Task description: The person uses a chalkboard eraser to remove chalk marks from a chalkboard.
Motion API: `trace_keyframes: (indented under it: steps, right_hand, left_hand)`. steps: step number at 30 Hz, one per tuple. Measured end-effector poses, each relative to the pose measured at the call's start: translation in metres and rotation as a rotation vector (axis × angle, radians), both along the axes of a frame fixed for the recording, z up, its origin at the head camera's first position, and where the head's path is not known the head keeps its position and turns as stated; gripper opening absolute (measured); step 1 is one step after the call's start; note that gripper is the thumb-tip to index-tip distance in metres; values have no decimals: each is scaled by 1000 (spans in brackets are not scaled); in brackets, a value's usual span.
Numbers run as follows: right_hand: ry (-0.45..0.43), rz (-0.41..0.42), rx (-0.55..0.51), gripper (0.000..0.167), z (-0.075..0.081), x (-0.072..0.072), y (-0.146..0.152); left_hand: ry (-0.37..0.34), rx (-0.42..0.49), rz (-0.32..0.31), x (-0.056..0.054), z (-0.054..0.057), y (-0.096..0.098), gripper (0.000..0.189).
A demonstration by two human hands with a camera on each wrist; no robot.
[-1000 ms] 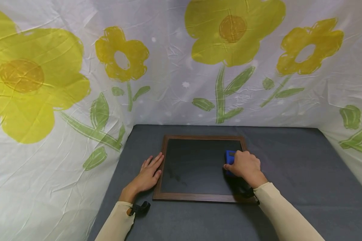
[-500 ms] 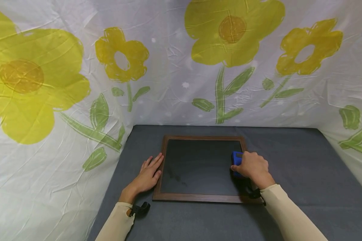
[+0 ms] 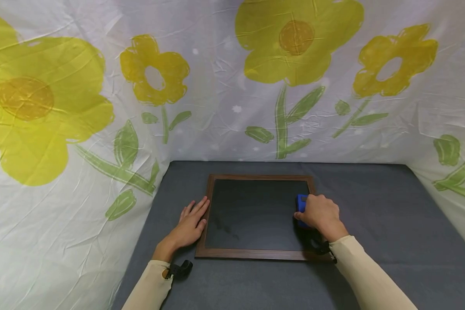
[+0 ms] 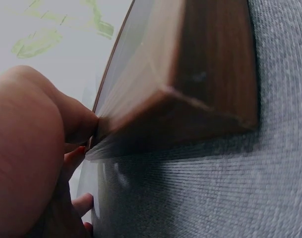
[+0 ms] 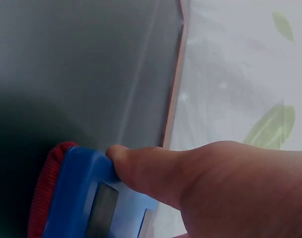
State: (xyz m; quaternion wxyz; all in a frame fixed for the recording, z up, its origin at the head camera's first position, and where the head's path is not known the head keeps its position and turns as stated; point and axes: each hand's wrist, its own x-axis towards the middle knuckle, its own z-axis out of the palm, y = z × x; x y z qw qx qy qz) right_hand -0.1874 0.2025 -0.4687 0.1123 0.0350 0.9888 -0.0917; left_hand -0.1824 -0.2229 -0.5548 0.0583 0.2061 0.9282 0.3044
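A small chalkboard (image 3: 255,206) with a brown wooden frame (image 3: 252,254) lies flat on the dark cloth. My left hand (image 3: 187,227) rests along the frame's left side, its fingers straight and touching the edge. In the left wrist view, the thumb (image 4: 79,119) meets the frame's side. Near the right side of the board, my right hand (image 3: 322,215) grips a blue board eraser (image 3: 301,203). The right wrist view shows the eraser's red fabric pad (image 5: 47,193) towards the board and the thumb (image 5: 146,166) pressed on its blue body. The other right fingers are mostly hidden.
Faint dark smudges (image 3: 224,227) mark the board's lower left. Dark grey cloth (image 3: 387,224) covers the table around the frame. A white curtain (image 3: 217,86) printed with yellow flowers hangs behind and at both sides. Each wrist wears a black strap-on device.
My right hand has slid the eraser rightward across the board, then slightly back left in the last half second. The left hand and the board stay in place.
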Motion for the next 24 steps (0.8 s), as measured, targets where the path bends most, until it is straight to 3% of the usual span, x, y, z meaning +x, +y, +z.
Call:
trace_keyframes:
  steps: [6, 12, 19, 24]
  right_hand:
    - [24, 42, 11, 67, -4, -3, -18]
    - [65, 101, 28, 68, -7, -7, -49]
    - [84, 139, 27, 68, -11, -8, -91]
    - [80, 163, 26, 61, -12, -10, -116]
  left_hand:
    - [16, 7, -2, 0, -1, 0, 66]
    - [70, 82, -23, -1, -7, -2, 64]
    - [22, 24, -8, -1, -2, 0, 66]
    - [65, 92, -30, -5, -16, -5, 64]
